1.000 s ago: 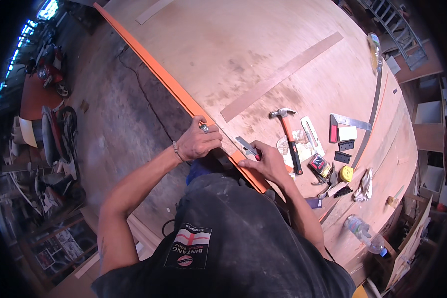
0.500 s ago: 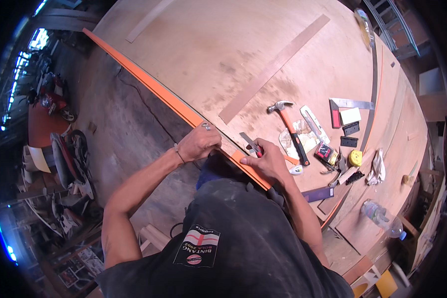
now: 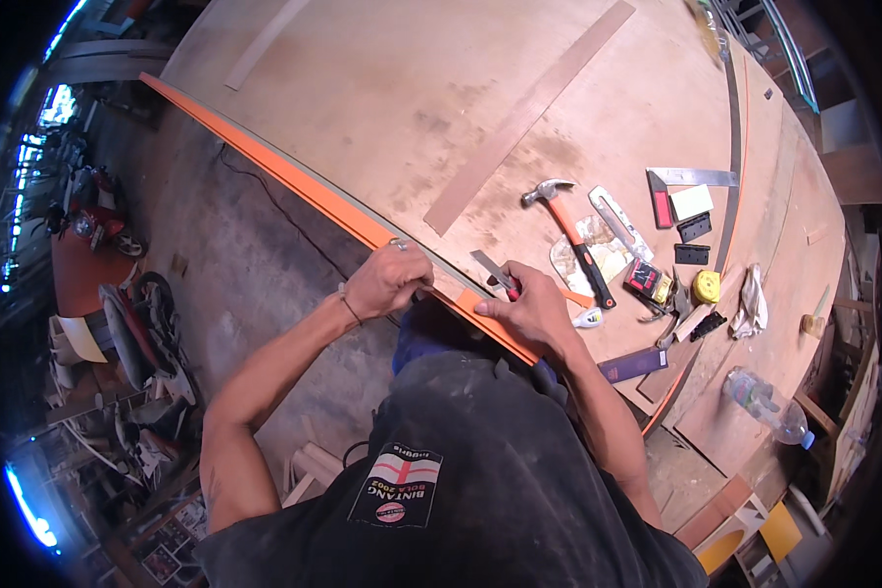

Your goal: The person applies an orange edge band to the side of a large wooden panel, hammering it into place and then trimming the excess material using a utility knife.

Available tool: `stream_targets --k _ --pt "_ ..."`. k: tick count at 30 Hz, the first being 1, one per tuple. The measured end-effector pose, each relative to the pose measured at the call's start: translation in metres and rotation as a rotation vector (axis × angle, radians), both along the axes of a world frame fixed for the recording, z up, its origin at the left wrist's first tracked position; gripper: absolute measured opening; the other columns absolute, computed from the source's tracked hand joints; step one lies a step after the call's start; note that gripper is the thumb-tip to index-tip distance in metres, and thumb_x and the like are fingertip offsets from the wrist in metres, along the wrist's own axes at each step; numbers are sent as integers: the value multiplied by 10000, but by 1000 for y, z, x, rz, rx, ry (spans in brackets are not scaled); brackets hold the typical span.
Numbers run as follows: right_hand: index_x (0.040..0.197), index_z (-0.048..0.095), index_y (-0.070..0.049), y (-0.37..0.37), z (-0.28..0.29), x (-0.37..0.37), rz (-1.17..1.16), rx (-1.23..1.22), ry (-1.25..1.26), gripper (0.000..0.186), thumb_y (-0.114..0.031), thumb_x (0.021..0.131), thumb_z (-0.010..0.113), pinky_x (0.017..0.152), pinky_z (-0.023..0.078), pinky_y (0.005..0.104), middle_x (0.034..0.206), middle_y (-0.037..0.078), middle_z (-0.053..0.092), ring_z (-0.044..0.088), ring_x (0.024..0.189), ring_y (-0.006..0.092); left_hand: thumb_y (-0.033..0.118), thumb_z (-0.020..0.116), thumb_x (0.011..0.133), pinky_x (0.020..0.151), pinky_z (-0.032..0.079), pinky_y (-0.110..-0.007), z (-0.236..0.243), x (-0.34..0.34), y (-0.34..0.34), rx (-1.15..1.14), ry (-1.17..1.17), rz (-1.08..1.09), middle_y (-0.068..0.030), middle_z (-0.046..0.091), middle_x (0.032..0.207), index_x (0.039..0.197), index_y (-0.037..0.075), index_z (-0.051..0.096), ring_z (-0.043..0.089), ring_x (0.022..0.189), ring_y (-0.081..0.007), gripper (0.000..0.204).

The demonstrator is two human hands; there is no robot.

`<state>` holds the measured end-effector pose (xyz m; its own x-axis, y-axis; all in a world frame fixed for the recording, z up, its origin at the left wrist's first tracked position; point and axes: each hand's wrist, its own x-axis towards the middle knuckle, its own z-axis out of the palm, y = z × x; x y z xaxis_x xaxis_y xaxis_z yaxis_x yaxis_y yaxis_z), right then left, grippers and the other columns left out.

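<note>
A long orange strip (image 3: 284, 174) runs along the near-left edge of the large wooden panel (image 3: 343, 118). Near its close end, my left hand (image 3: 387, 282) is closed in a pinch at the strip, fingertips at the edge. My right hand (image 3: 531, 312) is wrapped round a utility knife (image 3: 503, 282) with a red handle, its flat blade pointing up and away to the left. The right thumb presses on a short orange piece (image 3: 468, 299) lying over the strip. Fingers partly hide the knife's handle.
Right of my hands lie a claw hammer (image 3: 579, 250), a try square (image 3: 696, 178), black hinges (image 3: 693, 255), a yellow tape measure (image 3: 706, 286) and a white cloth (image 3: 751, 304). Farther right is a plastic bottle (image 3: 764, 404). A brown strip (image 3: 529, 118) lies across the panel.
The view has shifted slightly, so the panel and tools sit a little differently. Both hands keep nearly the same grip and place on the strip.
</note>
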<state>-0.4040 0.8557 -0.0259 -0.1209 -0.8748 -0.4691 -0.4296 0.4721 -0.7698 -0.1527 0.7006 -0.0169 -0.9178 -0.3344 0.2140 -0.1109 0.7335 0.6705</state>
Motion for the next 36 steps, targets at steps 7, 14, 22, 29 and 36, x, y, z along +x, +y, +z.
stream_targets --k 7,14,22,29,36 --pt "892 591 -26 1 1 4 -29 -25 40 649 -530 707 955 683 461 494 769 185 655 657 781 401 -49 701 708 779 530 -408 7 1 1 -185 -15 -80 -82 640 859 859 48 618 662 855 -299 198" --pt "999 675 -30 1 12 6 -27 -11 89 607 -504 730 944 723 498 504 820 177 697 695 841 405 -9 729 727 785 522 -399 7 1 -4 -230 -16 -168 -85 623 898 871 60 602 646 888 -294 205" --pt "951 642 -32 5 -3 7 -81 -142 87 666 -549 685 966 663 454 484 743 152 642 644 747 383 78 814 828 828 495 -434 15 -9 10 -94 -177 -38 -52 655 948 990 100 655 652 924 -280 228" --pt "957 646 -34 7 -8 7 -57 -197 95 679 -576 688 954 653 456 486 744 151 650 660 755 384 159 826 825 841 440 -380 15 -13 29 -372 -148 -43 29 662 953 980 161 689 628 911 -177 207" --pt "1065 708 -45 3 11 2 18 -93 105 608 -507 741 935 768 523 517 908 176 748 725 923 410 32 800 771 837 434 -390 10 -14 33 -331 -93 -34 36 669 880 890 154 709 639 875 -193 193"
